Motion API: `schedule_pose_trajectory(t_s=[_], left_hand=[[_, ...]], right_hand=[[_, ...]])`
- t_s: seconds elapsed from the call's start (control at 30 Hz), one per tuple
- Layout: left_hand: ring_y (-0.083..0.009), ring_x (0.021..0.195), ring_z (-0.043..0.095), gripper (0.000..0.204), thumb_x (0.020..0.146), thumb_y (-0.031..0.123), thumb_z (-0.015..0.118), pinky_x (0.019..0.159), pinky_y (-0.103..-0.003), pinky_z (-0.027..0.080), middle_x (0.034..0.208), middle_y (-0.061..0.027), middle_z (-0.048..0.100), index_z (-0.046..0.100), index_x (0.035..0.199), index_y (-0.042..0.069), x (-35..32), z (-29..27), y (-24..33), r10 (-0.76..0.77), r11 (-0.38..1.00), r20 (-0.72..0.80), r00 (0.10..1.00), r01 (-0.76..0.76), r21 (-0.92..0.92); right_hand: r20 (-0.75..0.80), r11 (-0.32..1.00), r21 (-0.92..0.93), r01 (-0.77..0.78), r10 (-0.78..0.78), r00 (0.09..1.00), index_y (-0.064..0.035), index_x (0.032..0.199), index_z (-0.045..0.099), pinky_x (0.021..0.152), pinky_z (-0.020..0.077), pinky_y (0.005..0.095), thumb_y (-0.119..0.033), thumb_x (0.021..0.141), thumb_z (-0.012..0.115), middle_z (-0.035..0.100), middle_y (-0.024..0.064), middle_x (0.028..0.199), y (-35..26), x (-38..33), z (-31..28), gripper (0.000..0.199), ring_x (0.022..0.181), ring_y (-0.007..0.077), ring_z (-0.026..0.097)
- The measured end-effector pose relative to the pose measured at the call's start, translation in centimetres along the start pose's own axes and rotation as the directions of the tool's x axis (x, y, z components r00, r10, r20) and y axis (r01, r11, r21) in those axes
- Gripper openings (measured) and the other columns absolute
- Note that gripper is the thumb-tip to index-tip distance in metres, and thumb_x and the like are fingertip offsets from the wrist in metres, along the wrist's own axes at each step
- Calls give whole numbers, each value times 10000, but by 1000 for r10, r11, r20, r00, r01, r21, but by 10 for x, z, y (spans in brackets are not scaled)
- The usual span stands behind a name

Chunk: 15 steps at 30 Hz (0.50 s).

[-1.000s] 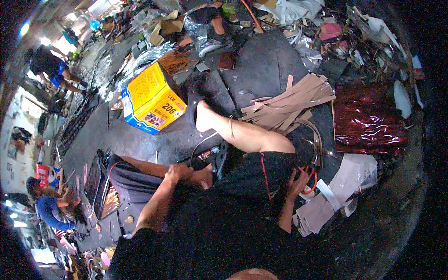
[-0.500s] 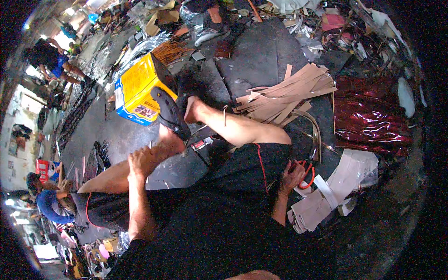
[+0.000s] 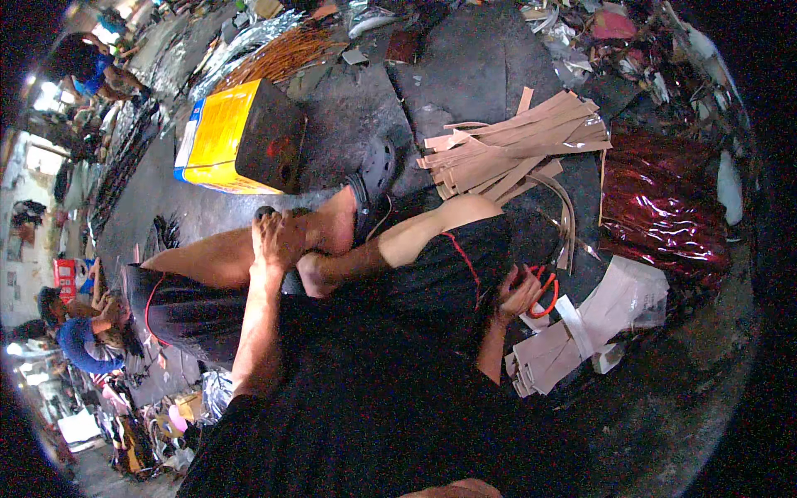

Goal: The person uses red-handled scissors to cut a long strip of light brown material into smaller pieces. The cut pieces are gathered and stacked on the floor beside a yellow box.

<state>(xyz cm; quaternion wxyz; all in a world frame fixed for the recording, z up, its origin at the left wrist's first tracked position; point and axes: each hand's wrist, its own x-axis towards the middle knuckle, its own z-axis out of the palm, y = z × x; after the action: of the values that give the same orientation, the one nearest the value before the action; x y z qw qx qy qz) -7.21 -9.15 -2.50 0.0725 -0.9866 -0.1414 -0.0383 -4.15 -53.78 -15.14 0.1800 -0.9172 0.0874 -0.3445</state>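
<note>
My left hand (image 3: 278, 241) lies over my left shin with the fingers curled. A dark rounded thing (image 3: 265, 212) shows at its fingertips; what it is I cannot make out. My right hand (image 3: 518, 292), beside my right thigh, has its fingers at the red-orange loop handles of a pair of scissors (image 3: 548, 304). The scissors' blades are hard to make out. Beyond that hand, brown flat strips (image 3: 515, 141) are heaped in a crisscross pile. Pale flat strips (image 3: 552, 357) with a plastic wrap lie to its right.
A yellow and blue box (image 3: 220, 137) stands ahead of my crossed legs. Dark red glossy sheeting (image 3: 664, 203) lies at the right. Orange-brown thin strands (image 3: 282, 54) and scraps are at the far side. Other people (image 3: 87, 340) sit and bend at the left.
My legs have folded in and crossed, the left foot swinging right, away from the box. My left hand has moved slightly up and right with the shin. My right hand stays by the scissors.
</note>
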Motion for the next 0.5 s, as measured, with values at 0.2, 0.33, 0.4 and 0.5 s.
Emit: schedule_pose_trajectory(t_s=[0.2, 0.33, 0.4, 0.5], left_hand=[[-344, 954, 552, 323, 830, 327, 464, 900, -476, 348, 969, -158, 624, 596, 949, 58, 14, 7, 16, 25, 1000, 90, 996, -24, -14], [-336, 971, 552, 331, 837, 330, 451, 913, -468, 342, 981, -156, 623, 593, 968, 61, 9, 26, 9, -3, 1000, 176, 984, 5, -9], [-333, 977, 552, 339, 840, 336, 447, 918, -467, 341, 982, -155, 623, 593, 973, 61, 8, 38, 1, -4, 1000, 176, 984, 8, -18], [-329, 985, 553, 350, 843, 346, 440, 924, -466, 338, 985, -154, 623, 591, 980, 61, 8, 42, -1, 13, 997, 200, 980, 1, -71]], right_hand=[[-2, 993, -100, -61, 61, 998, -12, 934, 593, 817, 402, 395, -320, 882, 551, 580, 142, 900, 13, 4, 5, 315, 896, 317, 529], [-13, 998, -39, -50, 49, 999, -28, 962, 601, 799, 403, 429, -330, 879, 556, 577, 145, 899, 12, 2, 3, 316, 885, 328, 524], [15, 994, -108, -16, 18, 1000, -30, 952, 602, 794, 404, 427, -332, 879, 555, 571, 142, 884, 14, 0, 5, 315, 874, 324, 525], [5, 987, -157, 42, -42, 999, -31, 924, 600, 786, 408, 419, -328, 878, 558, 560, 138, 857, 13, 3, 8, 304, 854, 320, 524]])
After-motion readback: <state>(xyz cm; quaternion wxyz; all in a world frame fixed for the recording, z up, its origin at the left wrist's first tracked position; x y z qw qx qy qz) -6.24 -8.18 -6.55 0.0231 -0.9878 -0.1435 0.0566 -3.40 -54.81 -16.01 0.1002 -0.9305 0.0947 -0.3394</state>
